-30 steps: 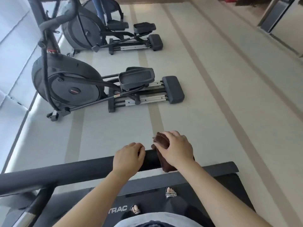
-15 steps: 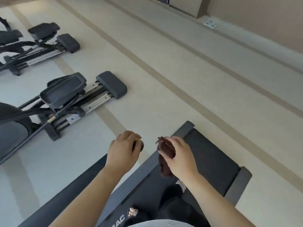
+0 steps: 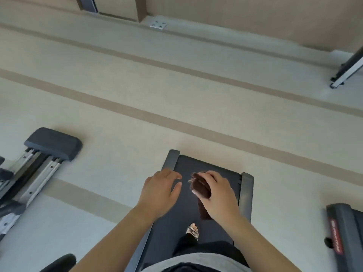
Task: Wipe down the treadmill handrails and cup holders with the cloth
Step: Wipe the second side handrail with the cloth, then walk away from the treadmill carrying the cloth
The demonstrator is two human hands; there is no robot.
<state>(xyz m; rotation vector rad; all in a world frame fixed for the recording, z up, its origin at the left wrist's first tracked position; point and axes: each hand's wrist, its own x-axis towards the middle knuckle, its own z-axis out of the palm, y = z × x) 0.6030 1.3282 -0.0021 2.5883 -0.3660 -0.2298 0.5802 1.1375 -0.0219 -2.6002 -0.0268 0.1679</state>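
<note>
Standing: a person is on a treadmill belt (image 3: 214, 167), looking down its length toward the rear end
Left hand (image 3: 160, 190): held above the belt's left edge, palm down, fingers loosely spread and a little curled; it grips nothing
Right hand (image 3: 217, 192): just beside the left, apart from it, fingers closed round a dark brown cloth (image 3: 199, 186)
Cloth: bunched in the right hand; a dark fold of it hangs below the palm, and a thin loose thread or tag sticks out toward the left hand
Side rails (image 3: 245, 195): grey strips along both edges of the belt, ending in rounded caps at the rear
Foot (image 3: 193, 231): one foot in a patterned sandal shows on the belt, below the hands, with a dark trouser leg behind it
Handrail end (image 3: 59, 263): a dark rounded shape at the lower left corner, well apart from both hands; I cannot tell for sure what it is
Elliptical rails (image 3: 39, 161): silver tracks with a dark grey end cap, on the floor to the left
Neighbouring machine (image 3: 345, 230): dark base with a red label, at the right edge
Floor (image 3: 176, 95): pale, crossed by tan stripes
Floor socket plate (image 3: 158, 24): small metal plate near the far wall
Cup holders: not in this view
</note>
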